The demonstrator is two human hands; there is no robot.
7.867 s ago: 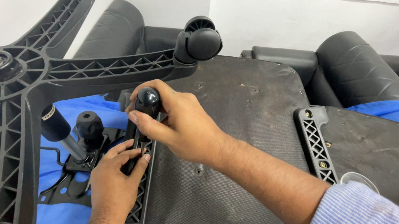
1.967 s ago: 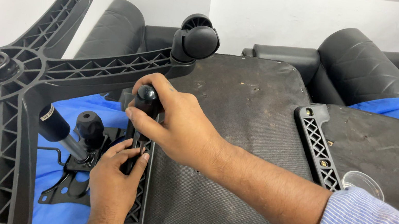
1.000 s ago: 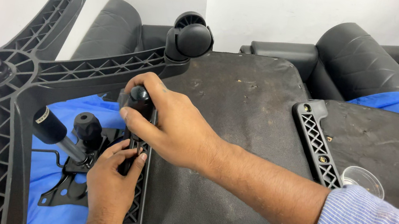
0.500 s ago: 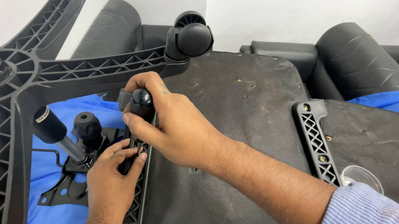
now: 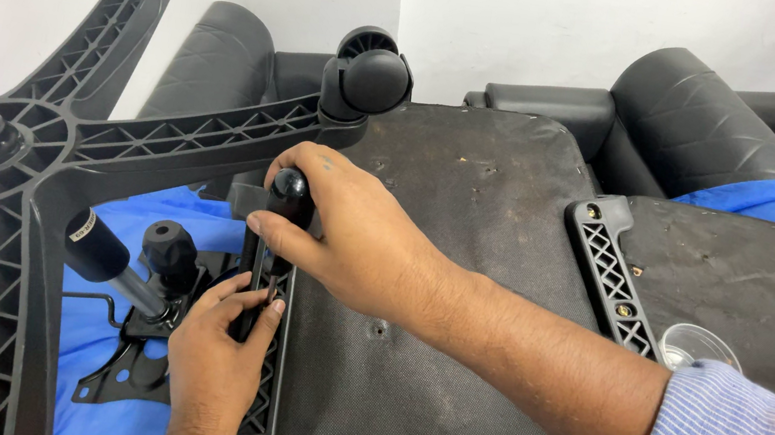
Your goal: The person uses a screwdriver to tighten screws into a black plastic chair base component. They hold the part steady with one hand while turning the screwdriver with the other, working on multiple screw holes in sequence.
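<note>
An upturned chair seat (image 5: 439, 285) with black fabric underside lies in front of me. My right hand (image 5: 354, 238) grips a black round-topped tool handle (image 5: 288, 191) standing upright over the ribbed black plastic armrest bracket (image 5: 267, 372) on the seat's left edge. My left hand (image 5: 215, 365) is just below, fingers pinched on the tool's lower shaft against the bracket. The tip of the tool is hidden by my fingers.
A black five-star chair base (image 5: 21, 166) with castors (image 5: 367, 78) stands at left. A tilt mechanism with gas cylinder (image 5: 113, 265) and knob lies on blue sheet (image 5: 98, 369). A second seat panel with bracket (image 5: 617, 275) and a clear plastic cup (image 5: 693, 346) are right. Black sofas (image 5: 696, 109) behind.
Almost nothing differs: both hands stay on the tool at the left bracket, the right hand shifting slightly on the handle. The view has drifted a little.
</note>
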